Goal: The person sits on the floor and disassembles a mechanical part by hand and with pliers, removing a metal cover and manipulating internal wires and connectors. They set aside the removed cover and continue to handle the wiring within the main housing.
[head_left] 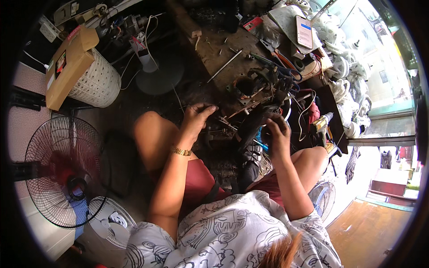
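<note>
My left hand (196,121), with a gold watch (181,152) on its wrist, is closed in a pinch above my lap. Whatever its fingertips hold, if anything, is too small to make out; a thin line like a wire (177,96) runs close by. My right hand (279,134) has its fingers curled beside the bench's near edge, and what lies in them is hidden. Between and beyond the hands sits a dark round motor part (245,87) with a coppery inside on the wooden workbench (208,53). A blue-handled tool (260,144) shows beside my right hand.
A long metal rod (225,65), pliers (282,57) with orange handles and a phone (304,32) lie on the bench. At the right are a yellow drill (321,123) and piled white plastic parts (342,67). A fan (67,172) and a cardboard box (69,67) stand left.
</note>
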Tool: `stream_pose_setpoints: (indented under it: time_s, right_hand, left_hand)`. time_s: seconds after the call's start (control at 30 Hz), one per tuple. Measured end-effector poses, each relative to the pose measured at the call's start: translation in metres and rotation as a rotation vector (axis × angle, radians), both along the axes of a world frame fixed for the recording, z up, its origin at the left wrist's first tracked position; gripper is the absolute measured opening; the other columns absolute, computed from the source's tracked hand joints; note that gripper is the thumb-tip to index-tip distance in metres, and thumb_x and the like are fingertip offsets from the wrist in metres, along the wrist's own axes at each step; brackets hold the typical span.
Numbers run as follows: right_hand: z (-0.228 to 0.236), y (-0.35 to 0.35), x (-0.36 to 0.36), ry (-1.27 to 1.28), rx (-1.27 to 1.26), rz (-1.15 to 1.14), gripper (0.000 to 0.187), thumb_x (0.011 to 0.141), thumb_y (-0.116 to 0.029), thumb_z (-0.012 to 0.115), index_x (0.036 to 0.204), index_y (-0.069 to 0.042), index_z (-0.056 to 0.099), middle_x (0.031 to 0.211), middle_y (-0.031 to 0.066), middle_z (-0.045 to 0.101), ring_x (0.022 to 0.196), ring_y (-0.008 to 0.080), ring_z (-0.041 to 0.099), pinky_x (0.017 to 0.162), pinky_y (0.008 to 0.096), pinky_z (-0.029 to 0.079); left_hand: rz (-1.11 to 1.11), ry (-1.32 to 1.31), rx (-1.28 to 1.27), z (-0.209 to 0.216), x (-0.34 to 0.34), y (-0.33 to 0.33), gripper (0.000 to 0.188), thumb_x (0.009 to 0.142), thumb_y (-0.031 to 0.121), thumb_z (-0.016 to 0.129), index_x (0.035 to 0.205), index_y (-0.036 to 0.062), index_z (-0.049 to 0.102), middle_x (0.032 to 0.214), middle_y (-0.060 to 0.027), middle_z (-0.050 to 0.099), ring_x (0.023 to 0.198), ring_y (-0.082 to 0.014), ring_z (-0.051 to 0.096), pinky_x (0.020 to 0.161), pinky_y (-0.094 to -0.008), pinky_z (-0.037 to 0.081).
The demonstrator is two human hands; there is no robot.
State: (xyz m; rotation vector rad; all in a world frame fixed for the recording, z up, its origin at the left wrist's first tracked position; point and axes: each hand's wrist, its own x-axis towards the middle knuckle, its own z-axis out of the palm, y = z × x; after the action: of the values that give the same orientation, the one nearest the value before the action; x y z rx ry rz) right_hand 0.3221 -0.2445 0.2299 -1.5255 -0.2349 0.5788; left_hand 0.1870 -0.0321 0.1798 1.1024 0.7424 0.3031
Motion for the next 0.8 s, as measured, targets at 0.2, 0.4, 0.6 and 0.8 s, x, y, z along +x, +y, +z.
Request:
stream_pose_setpoints:
  time_s: [0.2, 0.4, 0.6, 0.8]
  right_hand:
    - [0.02, -0.011, 0.013, 0.057, 0.096, -0.038, 0.01, 0.094, -0.012, 0.06, 0.101, -0.006, 0.062, 0.077, -0.0026, 0.058, 0.057, 0.0049, 0.047, 0.051, 0.0201, 0.034]
    - [0.047, 0.003, 0.034, -0.048, 0.046, 0.046, 0.012, 0.093, -0.011, 0.06, 0.101, -0.002, 0.063, 0.078, -0.0017, 0.059, 0.062, 0.0068, 0.052, 0.056, 0.0215, 0.041]
    - [0.094, 0.068, 0.05, -1.45, -0.505, 0.307, 0.017, 0.081, -0.011, 0.066, 0.097, -0.01, 0.073, 0.098, 0.004, 0.065, 0.099, 0.0243, 0.058, 0.082, 0.0376, 0.048]
    - [0.068, 0.117, 0.072, -1.764, -0.768, 0.703, 0.014, 0.074, -0.018, 0.066, 0.083, -0.017, 0.076, 0.111, 0.003, 0.062, 0.119, 0.0272, 0.046, 0.094, 0.0516, 0.037]
  left_hand:
    - [-0.024, -0.035, -0.122, -0.006, 0.0, 0.005, 0.012, 0.09, 0.018, 0.07, 0.092, 0.0059, 0.07, 0.062, 0.0108, 0.042, 0.051, 0.001, 0.032, 0.044, -0.0178, 0.023]
    - [-0.05, -0.011, -0.15, -0.006, 0.006, 0.01, 0.011, 0.088, 0.019, 0.072, 0.085, 0.0094, 0.068, 0.062, 0.0105, 0.042, 0.051, 0.0009, 0.033, 0.044, -0.0181, 0.025]
    - [-0.087, -0.001, -0.061, 0.008, 0.022, 0.016, 0.017, 0.087, 0.019, 0.072, 0.076, 0.012, 0.061, 0.061, 0.0099, 0.044, 0.049, 0.0006, 0.035, 0.043, -0.0182, 0.025]
    - [-0.098, 0.064, 0.061, 0.016, 0.043, 0.012, 0.022, 0.087, 0.022, 0.073, 0.073, 0.0102, 0.061, 0.058, 0.0096, 0.042, 0.047, 0.0001, 0.033, 0.041, -0.0196, 0.024]
